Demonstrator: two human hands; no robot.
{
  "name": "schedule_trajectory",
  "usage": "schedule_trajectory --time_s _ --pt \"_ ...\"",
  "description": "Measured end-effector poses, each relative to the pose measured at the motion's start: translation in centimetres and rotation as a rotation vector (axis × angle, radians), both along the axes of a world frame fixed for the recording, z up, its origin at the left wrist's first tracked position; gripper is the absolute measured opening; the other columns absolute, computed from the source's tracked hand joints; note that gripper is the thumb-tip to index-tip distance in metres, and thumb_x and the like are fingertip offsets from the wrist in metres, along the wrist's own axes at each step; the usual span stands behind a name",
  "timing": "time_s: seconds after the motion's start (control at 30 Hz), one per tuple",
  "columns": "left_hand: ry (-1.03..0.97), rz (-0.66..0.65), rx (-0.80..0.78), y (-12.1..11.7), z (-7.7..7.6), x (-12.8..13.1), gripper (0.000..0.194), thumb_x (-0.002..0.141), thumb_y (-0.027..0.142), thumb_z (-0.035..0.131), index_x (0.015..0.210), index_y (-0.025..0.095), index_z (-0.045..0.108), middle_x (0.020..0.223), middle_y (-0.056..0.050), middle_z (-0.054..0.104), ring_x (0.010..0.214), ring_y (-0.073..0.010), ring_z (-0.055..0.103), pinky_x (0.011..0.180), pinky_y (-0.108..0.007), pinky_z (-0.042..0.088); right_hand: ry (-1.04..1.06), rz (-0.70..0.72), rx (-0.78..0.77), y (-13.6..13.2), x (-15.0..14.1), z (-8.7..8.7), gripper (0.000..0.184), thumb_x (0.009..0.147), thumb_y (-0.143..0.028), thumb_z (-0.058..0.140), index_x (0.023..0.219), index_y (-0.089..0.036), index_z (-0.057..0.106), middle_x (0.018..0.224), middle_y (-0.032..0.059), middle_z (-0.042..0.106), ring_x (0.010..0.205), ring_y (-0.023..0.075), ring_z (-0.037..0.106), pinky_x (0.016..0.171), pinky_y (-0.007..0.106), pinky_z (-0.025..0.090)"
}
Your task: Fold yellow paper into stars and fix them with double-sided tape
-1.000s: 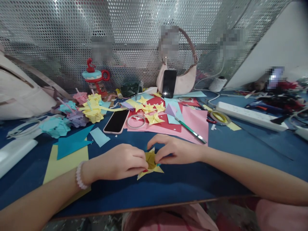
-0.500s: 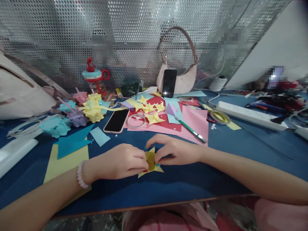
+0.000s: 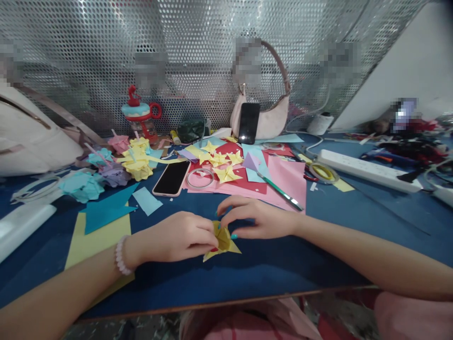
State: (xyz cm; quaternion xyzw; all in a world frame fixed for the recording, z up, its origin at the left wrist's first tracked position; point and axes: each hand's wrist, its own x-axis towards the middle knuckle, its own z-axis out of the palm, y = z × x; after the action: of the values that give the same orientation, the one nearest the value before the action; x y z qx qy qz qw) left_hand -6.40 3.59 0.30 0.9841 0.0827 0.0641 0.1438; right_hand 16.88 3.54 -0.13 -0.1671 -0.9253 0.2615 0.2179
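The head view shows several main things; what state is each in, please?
Yellow paper star, middle hollowed open
Left hand, pinching the star
Right hand, open over the star
Nearer phone, face up, screen dark
Farther phone, propped against handbag, screen dark
Drinking cup, upright, lid on

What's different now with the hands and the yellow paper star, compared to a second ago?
The right hand has opened its pinch on the right side of the yellow paper star: a finger moved away and left, apart from the thumb. The left hand still holds the star's left side, and the pink-edged phone hasn't moved.
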Motion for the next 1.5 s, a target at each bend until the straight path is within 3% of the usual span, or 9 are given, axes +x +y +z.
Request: schedule_trajectory --time_s 0.27,0.63,0.8,0.97,1.23,1.5 --pt "-0.023 0.080 -0.151 0.0 -0.3 0.2 0.019 0.090 0.023 0.043 0.094 0.019 0.061 0.091 -0.002 0.064 0.083 -0.0133 0.059 0.072 -0.021 0.041 0.000 -0.075 0.039 0.2 0.0 -0.1 0.019 0.082 -0.009 0.049 0.094 -0.013 0.063 0.090 0.0079 0.059 0.085 0.0121 0.055 0.077 0.022 0.046" --pt "-0.022 0.103 -0.134 -0.1 0.0 0.3 0.018 0.089 0.022 0.044 0.094 0.020 0.061 0.090 -0.002 0.064 0.083 -0.0131 0.059 0.072 -0.021 0.040 -0.006 -0.056 0.050 0.3 0.0 -0.4 0.019 0.083 -0.010 0.046 0.093 -0.014 0.062 0.089 0.0081 0.061 0.084 0.0124 0.055 0.077 0.024 0.046" --pt "-0.097 0.139 -0.259 -0.1 0.1 0.3 0.017 0.088 0.020 0.046 0.091 0.017 0.063 0.088 -0.003 0.063 0.080 -0.0118 0.059 0.071 -0.019 0.042 0.051 -0.062 0.030 -0.1 0.0 0.1 0.018 0.081 -0.011 0.048 0.094 -0.014 0.060 0.098 0.0109 0.057 0.092 0.0148 0.054 0.083 0.029 0.045" --pt "-0.241 0.289 -0.339 -0.4 0.5 0.5 0.016 0.086 0.019 0.049 0.081 0.015 0.064 0.081 -0.003 0.062 0.073 -0.0100 0.057 0.069 -0.018 0.043 0.166 -0.116 0.010 -1.2 -0.6 0.7 0.013 0.077 -0.019 0.055 0.089 -0.016 0.060 0.100 0.0096 0.054 0.096 0.0169 0.051 0.087 0.035 0.043" --pt "-0.365 0.464 -0.339 -1.6 0.3 1.6 0.016 0.083 0.018 0.051 0.074 0.015 0.064 0.072 -0.001 0.061 0.067 -0.0100 0.055 0.061 -0.018 0.042 0.235 -0.293 -0.151 -2.4 -1.7 0.4 0.004 0.072 -0.015 0.060 0.073 -0.016 0.057 0.097 0.0079 0.056 0.093 0.0159 0.055 0.085 0.031 0.043" --pt "-0.306 0.502 -0.329 -1.7 -0.2 1.5 0.017 0.085 0.023 0.050 0.078 0.015 0.064 0.075 -0.001 0.062 0.068 -0.0106 0.055 0.061 -0.018 0.043 0.243 -0.225 -0.217 -2.2 -1.5 0.5 0.009 0.074 -0.007 0.055 0.075 -0.016 0.056 0.097 0.0067 0.054 0.091 0.0144 0.055 0.084 0.031 0.043"
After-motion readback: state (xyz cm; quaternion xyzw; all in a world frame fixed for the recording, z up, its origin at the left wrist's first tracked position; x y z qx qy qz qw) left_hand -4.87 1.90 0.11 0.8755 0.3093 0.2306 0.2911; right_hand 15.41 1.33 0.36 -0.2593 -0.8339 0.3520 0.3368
